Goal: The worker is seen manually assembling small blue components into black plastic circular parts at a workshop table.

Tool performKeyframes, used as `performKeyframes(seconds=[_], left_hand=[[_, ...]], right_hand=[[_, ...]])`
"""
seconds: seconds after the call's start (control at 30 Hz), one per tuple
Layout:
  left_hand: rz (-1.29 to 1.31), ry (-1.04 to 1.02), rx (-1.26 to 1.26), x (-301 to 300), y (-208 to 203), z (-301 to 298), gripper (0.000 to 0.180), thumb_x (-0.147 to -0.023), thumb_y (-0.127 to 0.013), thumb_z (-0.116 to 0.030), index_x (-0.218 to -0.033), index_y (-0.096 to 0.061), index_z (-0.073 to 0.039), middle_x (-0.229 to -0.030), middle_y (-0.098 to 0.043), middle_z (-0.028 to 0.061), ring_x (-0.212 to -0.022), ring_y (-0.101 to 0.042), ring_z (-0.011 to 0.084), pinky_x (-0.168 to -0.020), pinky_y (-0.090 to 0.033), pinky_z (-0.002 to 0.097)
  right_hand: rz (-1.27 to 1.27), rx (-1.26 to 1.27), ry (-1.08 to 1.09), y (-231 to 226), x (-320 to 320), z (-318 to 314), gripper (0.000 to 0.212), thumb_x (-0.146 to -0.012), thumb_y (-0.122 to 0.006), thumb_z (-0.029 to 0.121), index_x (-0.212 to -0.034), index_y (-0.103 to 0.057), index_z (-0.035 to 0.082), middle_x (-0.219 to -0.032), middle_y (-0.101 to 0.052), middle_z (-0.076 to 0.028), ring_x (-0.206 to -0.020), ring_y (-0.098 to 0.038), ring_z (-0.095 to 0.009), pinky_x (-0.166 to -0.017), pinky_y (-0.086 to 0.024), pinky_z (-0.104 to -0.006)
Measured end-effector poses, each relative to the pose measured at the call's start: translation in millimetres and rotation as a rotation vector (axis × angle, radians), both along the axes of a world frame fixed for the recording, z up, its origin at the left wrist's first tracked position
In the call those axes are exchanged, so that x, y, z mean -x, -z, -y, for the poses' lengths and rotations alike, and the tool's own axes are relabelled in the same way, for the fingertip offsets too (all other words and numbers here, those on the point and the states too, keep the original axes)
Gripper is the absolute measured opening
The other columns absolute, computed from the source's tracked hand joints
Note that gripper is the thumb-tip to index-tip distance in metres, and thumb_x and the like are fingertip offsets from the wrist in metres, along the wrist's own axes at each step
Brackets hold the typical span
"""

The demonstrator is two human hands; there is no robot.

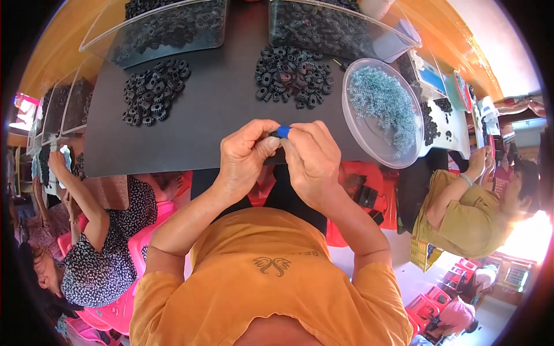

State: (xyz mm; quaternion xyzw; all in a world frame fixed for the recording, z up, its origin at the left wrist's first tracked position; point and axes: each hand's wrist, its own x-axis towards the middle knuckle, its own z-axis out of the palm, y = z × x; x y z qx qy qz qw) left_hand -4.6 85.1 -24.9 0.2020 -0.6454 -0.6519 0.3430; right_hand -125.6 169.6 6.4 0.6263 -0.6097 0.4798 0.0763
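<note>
Over the table's near edge my two hands come together, fingertips almost touching. My left hand [247,144] is closed, its thumb and forefinger pinching a small black plastic part [273,134], mostly covered by the fingers. Against the same spot, my right hand [313,158] is closed too. A blue band [283,132] shows at its fingertips, seemingly wrapped round one finger. Beyond the hands lies a pile of small black plastic parts [291,78], and a second black pile [154,92] sits further left. To the right, a round clear tray [353,118] holds many pale blue coiled springs [384,104].
Two clear bins [167,34] [340,32] full of black parts stand along the back of the dark table [219,86]. A person in patterned clothing [104,271] sits at left, another in olive [467,213] at right. Pink chairs [118,300] stand nearby.
</note>
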Motion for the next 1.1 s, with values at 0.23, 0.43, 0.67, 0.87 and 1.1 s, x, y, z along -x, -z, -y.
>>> performKeyframes(seconds=[0.23,0.43,0.67,0.87,1.1], left_hand=[[0.018,-0.25,0.448,3.2,0.4,0.9,0.017,-0.083,-0.066,-0.003,-0.099,-0.062,-0.001,-0.077,-0.062,0.0059,-0.066,-0.057,0.0151,-0.062,-0.047,0.0255],[-0.167,-0.066,-0.341,-11.1,-4.4,18.5,0.016,-0.089,-0.062,-0.005,-0.104,-0.061,0.001,-0.085,-0.067,0.0067,-0.07,-0.059,0.0083,-0.062,-0.048,0.0203],[-0.172,-0.072,-0.314,-15.7,-1.9,19.8,0.015,-0.089,-0.062,-0.005,-0.103,-0.062,0.001,-0.084,-0.067,0.0059,-0.069,-0.058,0.0073,-0.062,-0.047,0.0195],[-0.13,-0.083,-0.315,-15.5,-3.4,17.6,0.018,-0.087,-0.065,-0.008,-0.102,-0.063,0.002,-0.085,-0.067,0.0077,-0.067,-0.059,0.009,-0.061,-0.047,0.0205],[-0.131,-0.068,-0.286,-16.5,-0.9,17.2,0.019,-0.087,-0.065,-0.01,-0.103,-0.063,0.001,-0.084,-0.067,0.0069,-0.068,-0.059,0.0082,-0.062,-0.048,0.0201]], right_hand=[[-0.495,0.086,0.109,3.5,-16.5,12.1,0.032,-0.066,-0.06,-0.001,-0.096,-0.056,-0.011,-0.085,-0.057,-0.02,-0.068,-0.051,-0.028,-0.058,-0.045,-0.0345],[-0.174,-0.042,0.113,0.4,2.6,18.0,0.019,-0.072,-0.064,-0.005,-0.089,-0.058,-0.001,-0.08,-0.057,-0.014,-0.072,-0.054,-0.032,-0.061,-0.045,-0.0398],[-0.3,-0.147,0.367,9.6,34.5,18.2,0.017,-0.068,-0.069,0.003,-0.08,-0.056,0.004,-0.075,-0.051,-0.01,-0.073,-0.052,-0.03,-0.06,-0.043,-0.0394],[-0.368,-0.204,0.424,19.7,30.2,32.8,0.018,-0.071,-0.072,0.01,-0.075,-0.056,0.004,-0.072,-0.052,-0.01,-0.071,-0.053,-0.029,-0.059,-0.043,-0.0399],[-0.501,-0.283,0.48,29.6,36.8,41.7,0.016,-0.074,-0.069,0.009,-0.072,-0.053,0.005,-0.072,-0.052,-0.01,-0.071,-0.054,-0.03,-0.059,-0.043,-0.0415]])
